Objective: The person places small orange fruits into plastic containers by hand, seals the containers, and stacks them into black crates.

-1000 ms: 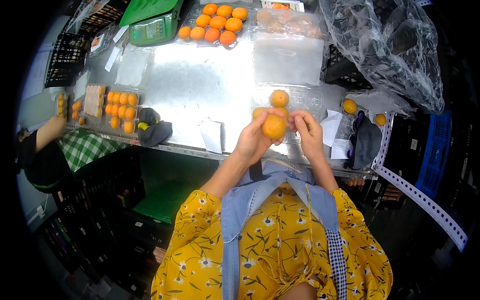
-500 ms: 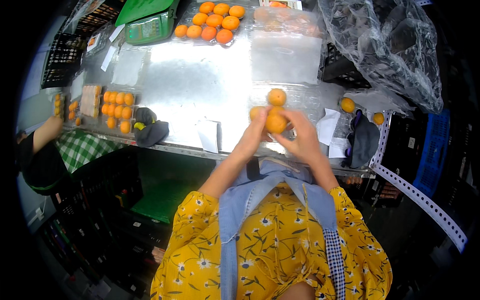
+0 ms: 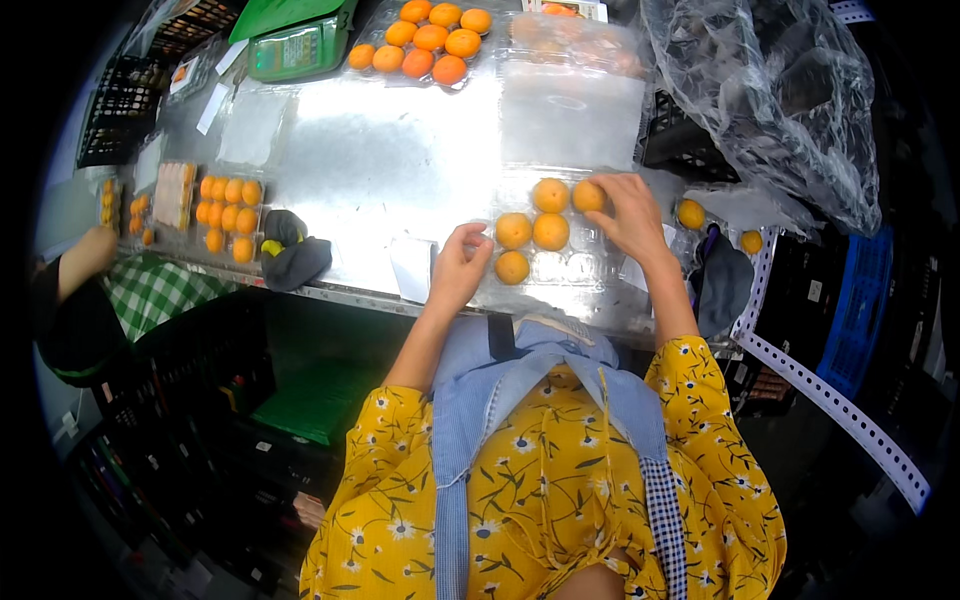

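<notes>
The right hand [image 3: 630, 217] is partly closed, its thumb and fingers about an orange fruit [image 3: 586, 197] at the upper right of a group in a clear plastic tray [image 3: 585, 268]. The left hand [image 3: 460, 264] is loosely curled, with nothing seen in its grasp, just beside the tray's left edge and near the lowest fruit. Four other fruits [image 3: 550, 231] sit in that tray: one at the top beside the held fruit, two side by side below, and one at the lower left. To the right of the tray, a loose fruit [image 3: 691, 214] lies near clear plastic, with another, partly hidden, further right. Beyond the tray lies a clear package [image 3: 575, 45] with orange shapes blurred inside. Left of this, a second clear tray [image 3: 407, 75] holds ten oranges, next to a green scale [image 3: 296, 50]. At the table's left, a filled clear container [image 3: 231, 216] shows rows of oranges, and a co-worker's hand [image 3: 94, 249] is near smaller packs. On the right, a large clear plastic bag [image 3: 765, 100] drapes over a black crate [image 3: 682, 135].
</notes>
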A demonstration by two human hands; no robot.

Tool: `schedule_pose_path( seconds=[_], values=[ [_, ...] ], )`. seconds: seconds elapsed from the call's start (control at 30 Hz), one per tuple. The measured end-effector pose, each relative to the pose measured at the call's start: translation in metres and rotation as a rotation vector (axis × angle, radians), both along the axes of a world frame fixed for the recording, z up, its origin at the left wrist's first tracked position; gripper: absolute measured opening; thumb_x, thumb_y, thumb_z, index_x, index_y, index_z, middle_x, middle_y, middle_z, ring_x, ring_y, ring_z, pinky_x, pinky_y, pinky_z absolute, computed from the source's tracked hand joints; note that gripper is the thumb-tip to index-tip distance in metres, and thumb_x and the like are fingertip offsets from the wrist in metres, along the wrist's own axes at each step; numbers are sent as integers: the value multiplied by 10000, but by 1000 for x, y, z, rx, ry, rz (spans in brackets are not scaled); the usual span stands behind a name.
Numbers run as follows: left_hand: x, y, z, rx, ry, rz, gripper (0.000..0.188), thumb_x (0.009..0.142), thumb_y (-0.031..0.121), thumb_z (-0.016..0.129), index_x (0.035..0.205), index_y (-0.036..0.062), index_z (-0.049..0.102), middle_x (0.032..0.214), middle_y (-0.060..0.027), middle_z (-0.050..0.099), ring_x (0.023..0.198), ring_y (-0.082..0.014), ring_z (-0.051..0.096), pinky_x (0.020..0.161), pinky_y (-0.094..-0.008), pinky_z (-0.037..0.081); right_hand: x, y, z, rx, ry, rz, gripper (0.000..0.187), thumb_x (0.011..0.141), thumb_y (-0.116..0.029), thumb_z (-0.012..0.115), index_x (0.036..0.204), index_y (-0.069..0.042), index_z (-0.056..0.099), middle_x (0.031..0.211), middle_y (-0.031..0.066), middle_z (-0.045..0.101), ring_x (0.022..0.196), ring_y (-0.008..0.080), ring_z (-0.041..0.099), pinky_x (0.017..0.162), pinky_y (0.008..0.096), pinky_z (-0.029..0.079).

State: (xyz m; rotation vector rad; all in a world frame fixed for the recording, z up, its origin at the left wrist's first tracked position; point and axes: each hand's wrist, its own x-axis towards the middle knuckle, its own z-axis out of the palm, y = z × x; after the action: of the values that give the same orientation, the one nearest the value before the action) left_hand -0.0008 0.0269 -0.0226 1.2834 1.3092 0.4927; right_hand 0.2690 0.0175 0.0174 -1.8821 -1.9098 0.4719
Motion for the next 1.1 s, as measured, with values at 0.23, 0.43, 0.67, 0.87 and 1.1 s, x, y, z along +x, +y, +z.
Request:
schedule_pose_path(
  seconds=[0.23, 0.43, 0.67, 0.87, 1.1],
  values=[
    [-3, -4, -20, -17, 65, -109, 330, 824, 185, 556, 1116, 42, 495, 870, -71, 575, 660, -145, 544, 635, -268, 453, 1, 1, -5, 0, -13, 8, 428, 618, -120, 724, 1026, -87, 597, 1024, 46, 580, 1007, 242, 470, 889, 338, 373],
    [-4, 3, -24, -261, -268, -28, 265, 831, 52, 508, 1096, 29, 503, 749, -42, 553, 599, -100, 517, 562, -228, 437, -6, 6, -1, 53, -50, 4, 425, 635, -223, 721, 1027, -103, 606, 1019, 47, 583, 1002, 250, 470, 879, 368, 353],
    [0, 15, -22, -150, -147, 47, 231, 830, 35, 502, 1058, 36, 537, 704, -16, 517, 605, -80, 482, 549, -218, 406, -43, 29, -15, 46, -52, -5, 404, 645, -310, 699, 972, -89, 617, 955, 62, 589, 940, 237, 492, 858, 374, 334],
    [-8, 13, -27, -109, -87, 18, 255, 833, 73, 529, 1087, 53, 527, 755, -17, 526, 626, -83, 492, 559, -211, 418, -45, 36, -10, 52, -16, -21, 334, 673, -293, 688, 924, -78, 639, 871, 66, 599, 852, 235, 533, 796, 360, 377],
    [13, 13, 42, 215, -116, -1, 458, 745, 106, 663, 1168, 68, 491, 1020, -63, 527, 798, -106, 518, 673, -233, 445, -50, 7, 26, -347, 1243, -373, 399, 848, -383, 549, 949, -2, 611, 843, 38, 602, 713, 76, 538, 646, 205, 433]
  ],
)
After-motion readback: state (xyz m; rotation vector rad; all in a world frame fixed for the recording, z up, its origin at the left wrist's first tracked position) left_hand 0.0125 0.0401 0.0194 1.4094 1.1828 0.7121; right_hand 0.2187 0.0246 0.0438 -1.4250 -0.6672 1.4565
